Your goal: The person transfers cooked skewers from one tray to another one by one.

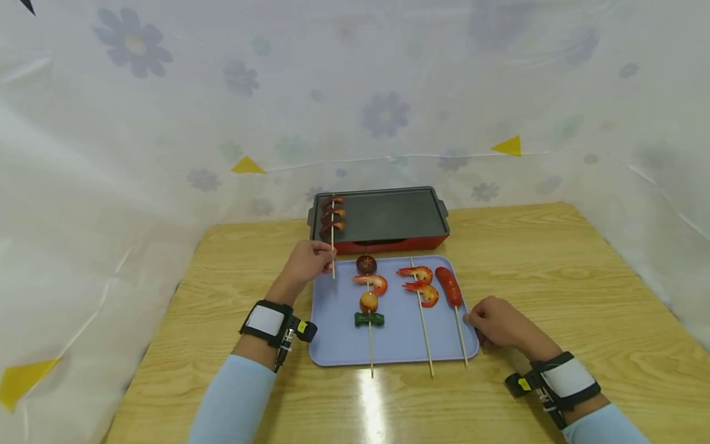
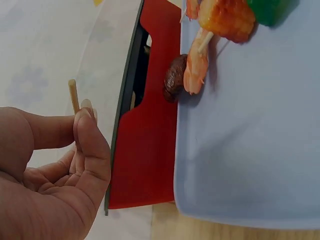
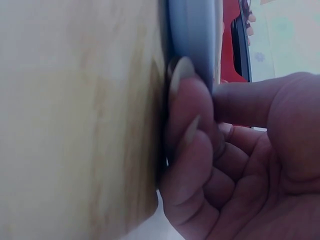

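My left hand (image 1: pixel 309 264) pinches the bare end of a wooden skewer (image 1: pixel 333 251) between thumb and fingers. Several dark brown, orange-edged curved pieces (image 1: pixel 333 213) on that skewer are at the left side of the black-topped red grill (image 1: pixel 388 216). In the left wrist view the stick's end (image 2: pixel 73 95) pokes out past the fingertips. My right hand (image 1: pixel 501 322) grips the right edge of a pale lilac tray (image 1: pixel 338 336); the right wrist view has the thumb on one side of the rim (image 3: pixel 197 40) and fingers on the other.
On the tray lie a mixed skewer with mushroom, shrimp, a round yellow piece and a green piece (image 1: pixel 368 319), a two-shrimp skewer (image 1: pixel 421 295) and a sausage skewer (image 1: pixel 449 287). Their sticks overhang the near edge. A flower-patterned sheet (image 1: pixel 383 114) hangs behind the wooden table (image 1: pixel 532 246).
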A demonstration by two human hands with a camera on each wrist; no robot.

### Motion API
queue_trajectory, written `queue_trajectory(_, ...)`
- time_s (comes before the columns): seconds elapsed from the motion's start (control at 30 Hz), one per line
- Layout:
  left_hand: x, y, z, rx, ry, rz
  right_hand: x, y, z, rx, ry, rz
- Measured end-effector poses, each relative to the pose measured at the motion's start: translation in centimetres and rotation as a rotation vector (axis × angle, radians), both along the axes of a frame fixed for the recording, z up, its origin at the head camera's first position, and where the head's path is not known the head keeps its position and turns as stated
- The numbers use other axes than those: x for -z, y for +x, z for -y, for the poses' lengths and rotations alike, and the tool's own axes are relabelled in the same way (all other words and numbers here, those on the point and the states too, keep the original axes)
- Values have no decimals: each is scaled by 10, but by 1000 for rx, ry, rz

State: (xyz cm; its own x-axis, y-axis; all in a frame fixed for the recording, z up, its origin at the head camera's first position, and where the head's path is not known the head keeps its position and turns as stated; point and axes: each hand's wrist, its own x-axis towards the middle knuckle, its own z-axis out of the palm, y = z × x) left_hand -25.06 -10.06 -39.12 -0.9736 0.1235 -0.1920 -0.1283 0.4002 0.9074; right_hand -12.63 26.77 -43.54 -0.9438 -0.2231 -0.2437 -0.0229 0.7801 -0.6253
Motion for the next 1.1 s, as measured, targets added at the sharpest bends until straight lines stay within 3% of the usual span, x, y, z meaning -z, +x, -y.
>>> queue_trajectory(0.27,-9,16,6,59,27,-3,-1,0,2,8,-4,17)
queue_trajectory(0.57,-3,48,26,96,31,44,0,-3,3,15,17,24)
queue_trajectory(0.93,-4,82,22,197,39,88,-1,-1,1,21,7,39)
queue_trajectory(1.1,-5,93,20,200,45,95,0,-2,0,19,9,29)
